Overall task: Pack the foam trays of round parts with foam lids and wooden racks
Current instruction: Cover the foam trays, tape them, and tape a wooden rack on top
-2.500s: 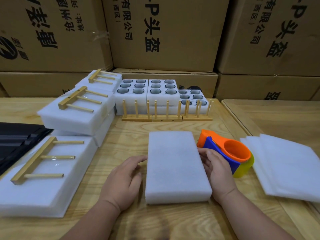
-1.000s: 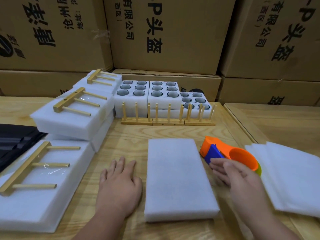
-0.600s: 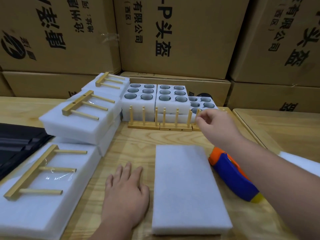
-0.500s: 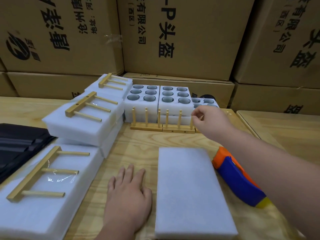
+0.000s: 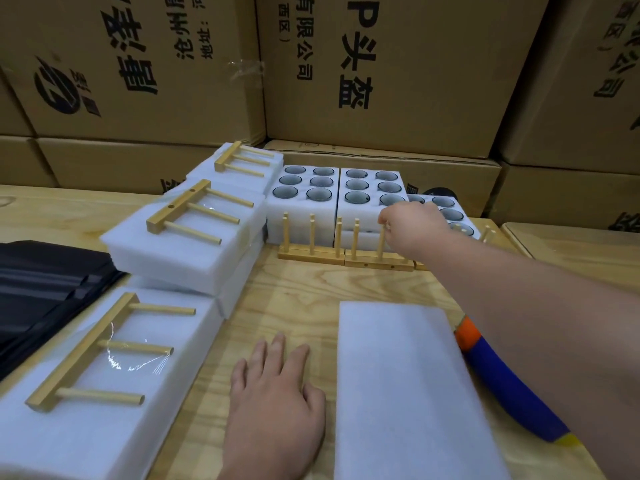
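A white foam lid [image 5: 405, 386] lies flat on the wooden table in front of me. My left hand [image 5: 273, 403] rests flat and open on the table just left of it. My right hand [image 5: 412, 226] reaches far forward and pinches the top of a peg on the middle wooden rack [image 5: 377, 261], which stands upright in a row with another rack [image 5: 308, 252] on its left. Behind the racks stand white foam trays [image 5: 372, 188] holding several round grey parts.
Packed foam blocks with wooden racks taped on top are stacked at the left [image 5: 187, 233] and near left [image 5: 90, 368]. An orange and blue tape dispenser [image 5: 502, 379] lies under my right forearm. Black material [image 5: 38, 285] sits far left. Cardboard boxes [image 5: 381, 64] wall off the back.
My right hand left the tape dispenser, reached forward over the foam lid and closed on a peg of the middle rack. My left hand slid off the lid and lies flat beside it.
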